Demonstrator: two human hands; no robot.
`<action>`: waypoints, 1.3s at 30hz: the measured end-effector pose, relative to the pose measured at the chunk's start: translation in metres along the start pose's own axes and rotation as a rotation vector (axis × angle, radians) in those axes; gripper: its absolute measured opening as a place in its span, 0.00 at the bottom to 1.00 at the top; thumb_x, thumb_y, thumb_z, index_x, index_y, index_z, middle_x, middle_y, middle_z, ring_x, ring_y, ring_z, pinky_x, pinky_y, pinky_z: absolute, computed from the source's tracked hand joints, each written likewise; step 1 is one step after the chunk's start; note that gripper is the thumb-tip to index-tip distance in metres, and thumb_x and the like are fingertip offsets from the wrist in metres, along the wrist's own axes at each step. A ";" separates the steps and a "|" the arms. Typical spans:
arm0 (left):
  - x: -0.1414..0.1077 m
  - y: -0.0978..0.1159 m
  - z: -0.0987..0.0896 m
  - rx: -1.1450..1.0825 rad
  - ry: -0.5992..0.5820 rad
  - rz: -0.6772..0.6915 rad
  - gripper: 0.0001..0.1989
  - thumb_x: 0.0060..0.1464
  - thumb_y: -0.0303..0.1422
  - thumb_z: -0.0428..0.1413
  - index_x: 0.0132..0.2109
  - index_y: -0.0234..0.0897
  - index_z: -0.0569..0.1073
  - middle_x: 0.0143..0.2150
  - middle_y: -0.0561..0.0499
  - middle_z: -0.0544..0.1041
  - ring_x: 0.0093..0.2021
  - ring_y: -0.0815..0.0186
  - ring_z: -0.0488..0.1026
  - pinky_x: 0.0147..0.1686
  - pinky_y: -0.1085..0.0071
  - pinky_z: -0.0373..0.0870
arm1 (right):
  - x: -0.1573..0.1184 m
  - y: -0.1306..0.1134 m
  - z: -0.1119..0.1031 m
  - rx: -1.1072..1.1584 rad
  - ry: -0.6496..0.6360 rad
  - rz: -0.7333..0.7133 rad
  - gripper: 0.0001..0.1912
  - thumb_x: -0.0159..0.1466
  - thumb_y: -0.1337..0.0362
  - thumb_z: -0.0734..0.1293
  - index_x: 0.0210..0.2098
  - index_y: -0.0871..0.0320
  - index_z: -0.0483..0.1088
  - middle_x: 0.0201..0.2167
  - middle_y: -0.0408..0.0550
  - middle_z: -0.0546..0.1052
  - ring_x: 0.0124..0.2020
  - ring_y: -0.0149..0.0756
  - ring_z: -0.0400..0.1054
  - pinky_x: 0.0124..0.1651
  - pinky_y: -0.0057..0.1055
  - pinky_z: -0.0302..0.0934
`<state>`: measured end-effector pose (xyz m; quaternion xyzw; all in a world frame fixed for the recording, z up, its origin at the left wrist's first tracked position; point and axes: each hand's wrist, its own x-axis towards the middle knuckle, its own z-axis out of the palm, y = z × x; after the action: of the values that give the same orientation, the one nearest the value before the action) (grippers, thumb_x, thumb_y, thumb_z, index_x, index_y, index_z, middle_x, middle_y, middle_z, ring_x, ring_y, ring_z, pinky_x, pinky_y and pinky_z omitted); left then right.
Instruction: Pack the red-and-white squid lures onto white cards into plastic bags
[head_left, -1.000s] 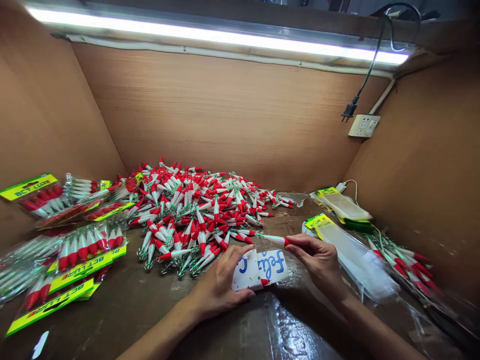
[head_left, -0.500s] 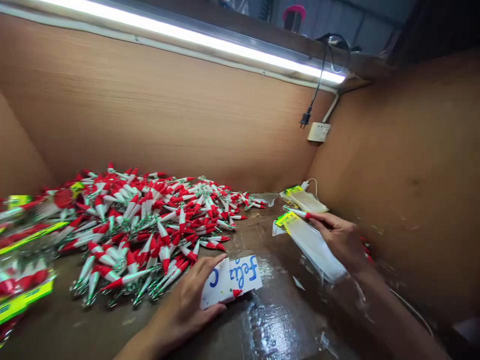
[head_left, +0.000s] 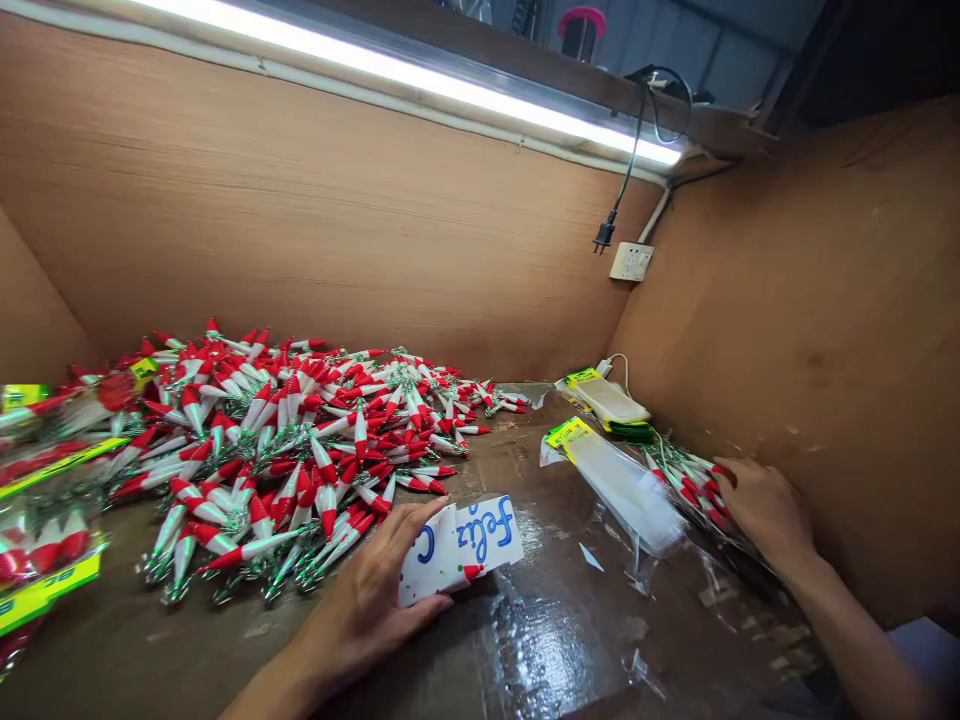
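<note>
Right hand [head_left: 765, 510] now off the bags [head_left: 622, 485], on loose lures [head_left: 694, 485]

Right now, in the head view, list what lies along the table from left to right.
Packed lures → loose lure pile → left hand → white card → clear bags → right hand.

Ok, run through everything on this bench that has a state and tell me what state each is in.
Light strip: lit.
Plug: unplugged, dangling above wall socket.
Loose lure heap: unbagged, spread out.
Bagged lures: sealed in packs.
Empty bags: flat, unfilled.
White card: lying flat, under the left hand.
Right hand: resting on side lure bundle.
</note>
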<state>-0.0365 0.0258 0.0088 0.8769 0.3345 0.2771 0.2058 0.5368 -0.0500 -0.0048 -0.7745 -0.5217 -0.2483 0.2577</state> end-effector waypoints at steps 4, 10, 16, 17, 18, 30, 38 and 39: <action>0.001 0.006 -0.001 -0.016 -0.013 -0.016 0.45 0.51 0.30 0.66 0.70 0.53 0.55 0.64 0.46 0.66 0.62 0.50 0.67 0.61 0.51 0.67 | -0.016 -0.110 -0.027 0.328 -0.148 -0.210 0.15 0.69 0.57 0.62 0.46 0.54 0.78 0.45 0.54 0.81 0.46 0.49 0.74 0.49 0.44 0.67; 0.000 0.010 -0.001 -0.016 -0.044 -0.021 0.45 0.51 0.30 0.65 0.70 0.53 0.54 0.63 0.46 0.66 0.59 0.52 0.69 0.58 0.55 0.69 | -0.055 -0.279 -0.049 0.635 -0.513 -0.731 0.09 0.70 0.61 0.66 0.46 0.49 0.77 0.39 0.48 0.78 0.42 0.41 0.70 0.41 0.35 0.63; -0.005 0.003 0.000 -0.003 -0.047 -0.037 0.49 0.46 0.26 0.67 0.70 0.53 0.54 0.60 0.47 0.68 0.55 0.54 0.70 0.54 0.58 0.71 | -0.066 -0.315 -0.024 0.597 -0.601 -0.833 0.05 0.68 0.61 0.68 0.36 0.53 0.75 0.37 0.46 0.77 0.39 0.39 0.67 0.40 0.33 0.58; -0.005 0.002 0.001 -0.005 -0.048 -0.036 0.49 0.46 0.27 0.67 0.71 0.53 0.53 0.60 0.47 0.68 0.55 0.54 0.70 0.54 0.58 0.71 | -0.064 -0.312 -0.021 0.602 -0.609 -0.821 0.05 0.69 0.62 0.68 0.37 0.53 0.75 0.37 0.46 0.77 0.40 0.39 0.67 0.41 0.34 0.58; -0.005 0.001 0.001 -0.007 -0.048 -0.034 0.49 0.47 0.28 0.67 0.71 0.53 0.53 0.60 0.47 0.68 0.55 0.54 0.70 0.54 0.58 0.71 | -0.062 -0.307 -0.019 0.609 -0.618 -0.802 0.04 0.69 0.62 0.68 0.37 0.54 0.74 0.37 0.47 0.76 0.40 0.39 0.67 0.42 0.34 0.58; -0.004 -0.004 -0.002 -0.034 -0.027 -0.046 0.47 0.49 0.30 0.66 0.71 0.51 0.53 0.61 0.46 0.67 0.59 0.51 0.68 0.57 0.55 0.68 | -0.033 -0.267 -0.009 0.798 -0.722 -0.475 0.12 0.72 0.60 0.62 0.35 0.56 0.73 0.33 0.45 0.75 0.33 0.35 0.68 0.35 0.29 0.59; -0.003 -0.005 -0.004 -0.054 -0.027 -0.020 0.47 0.50 0.30 0.66 0.71 0.51 0.53 0.63 0.46 0.67 0.60 0.52 0.67 0.60 0.54 0.66 | -0.040 -0.274 -0.011 0.825 -0.694 -0.447 0.14 0.71 0.60 0.63 0.29 0.57 0.72 0.29 0.43 0.73 0.30 0.33 0.66 0.33 0.28 0.57; -0.004 -0.005 -0.005 -0.053 -0.027 -0.021 0.47 0.49 0.30 0.66 0.71 0.51 0.53 0.63 0.46 0.67 0.60 0.52 0.67 0.60 0.54 0.66 | -0.041 -0.275 -0.011 0.826 -0.693 -0.442 0.14 0.71 0.61 0.63 0.29 0.57 0.71 0.29 0.43 0.73 0.30 0.33 0.66 0.33 0.28 0.57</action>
<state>-0.0440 0.0273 0.0087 0.8713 0.3333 0.2716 0.2365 0.2645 0.0031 0.0152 -0.5184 -0.7785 0.1956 0.2948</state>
